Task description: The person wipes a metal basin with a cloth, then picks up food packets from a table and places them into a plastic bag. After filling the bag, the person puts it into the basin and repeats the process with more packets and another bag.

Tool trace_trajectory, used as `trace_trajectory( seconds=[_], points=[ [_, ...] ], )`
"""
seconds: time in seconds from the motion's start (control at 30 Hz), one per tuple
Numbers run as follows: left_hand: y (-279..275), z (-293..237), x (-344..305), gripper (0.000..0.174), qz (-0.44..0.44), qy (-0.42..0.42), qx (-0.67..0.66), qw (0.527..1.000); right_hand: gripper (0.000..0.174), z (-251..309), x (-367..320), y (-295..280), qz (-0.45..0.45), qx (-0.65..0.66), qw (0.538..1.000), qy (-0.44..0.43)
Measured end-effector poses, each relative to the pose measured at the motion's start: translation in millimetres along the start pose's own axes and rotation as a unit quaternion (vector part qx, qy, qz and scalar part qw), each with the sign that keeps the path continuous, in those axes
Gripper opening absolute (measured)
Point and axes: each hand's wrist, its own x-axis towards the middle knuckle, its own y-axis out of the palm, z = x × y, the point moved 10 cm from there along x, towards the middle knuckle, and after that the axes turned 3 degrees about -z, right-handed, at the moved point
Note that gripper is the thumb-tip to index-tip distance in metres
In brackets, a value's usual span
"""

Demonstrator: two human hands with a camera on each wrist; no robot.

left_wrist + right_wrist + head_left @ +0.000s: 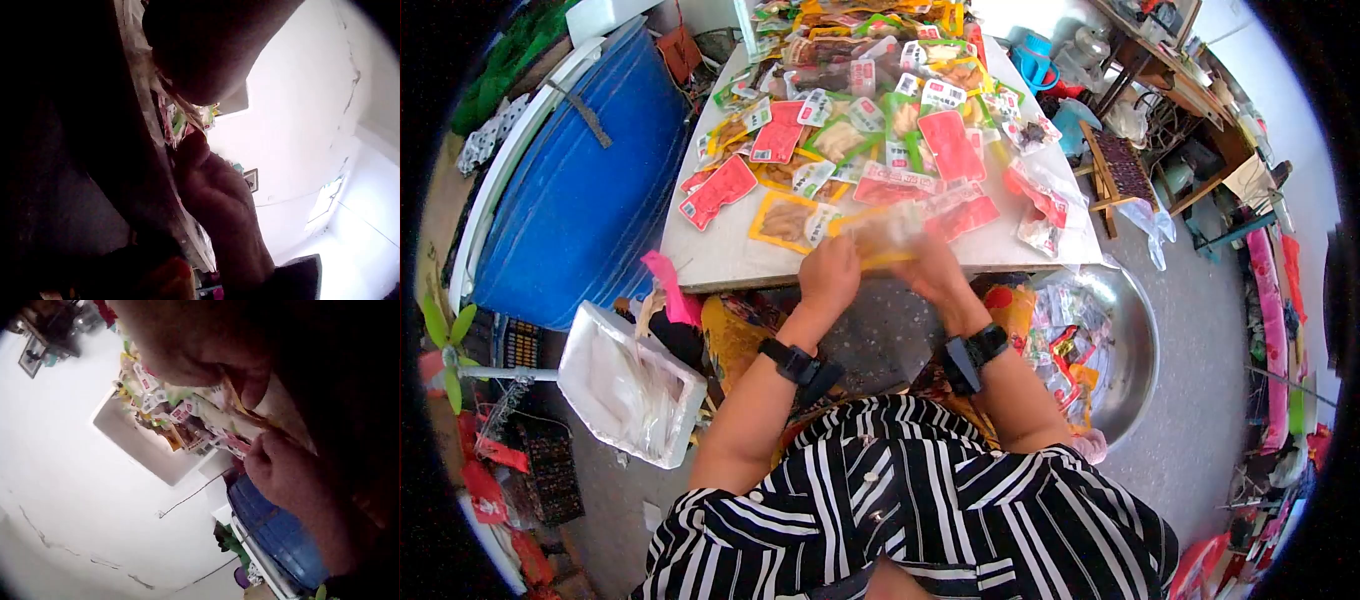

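Both hands are over the near edge of a white table (730, 262), gripping a yellow-edged plastic food packet (884, 236), blurred in the head view. My left hand (831, 276) pinches its left end, and my right hand (936, 270) has the right end. From the right wrist, the packet's thin yellow edge (237, 400) runs between the thumb and fingers of the right hand (194, 347) toward the left hand (284, 472). Just beyond lie a yellow packet of brownish food (783, 220) and a red-and-clear packet (965, 210).
Many sealed packets (840, 135) are heaped toward the table's far end. A metal basin (1142, 340) with more packets stands on the floor at right. At left are a large blue tub (580, 190) and a white foam box (615, 390).
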Motion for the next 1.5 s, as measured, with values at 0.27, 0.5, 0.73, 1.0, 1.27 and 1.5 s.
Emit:
trace_trajectory(
  seconds=[0.27, 0.5, 0.73, 1.0, 1.27, 1.5],
  points=[
    [-6, -11, 1, 0.011, 0.028, -0.002, 0.03, 0.999, 0.026, 5, -3, 40, 0.045, 0.056, 0.997, 0.008],
    [-6, -13, -11, 0.008, 0.002, 0.041, 0.049, 0.998, 0.027, -19, 11, 45, 0.024, -0.29, 0.955, -0.051],
    [-13, -14, -16, 0.007, -0.016, 0.05, 0.018, 0.998, 0.013, 12, 10, 60, 0.132, -0.145, 0.977, 0.078],
    [-20, -3, -17, 0.01, 0.0, 0.019, 0.011, 1.0, 0.012, -2, 27, 57, 0.114, -0.05, 0.991, 0.045],
    [-25, -1, -22, 0.007, -0.054, 0.054, -0.025, 0.997, 0.011, -5, 33, 53, 0.028, -0.152, 0.985, -0.076],
    [-26, -11, -19, 0.008, -0.018, 0.045, -0.021, 0.999, 0.011, 24, 15, 42, 0.029, -0.085, 0.985, -0.145]
  ],
)
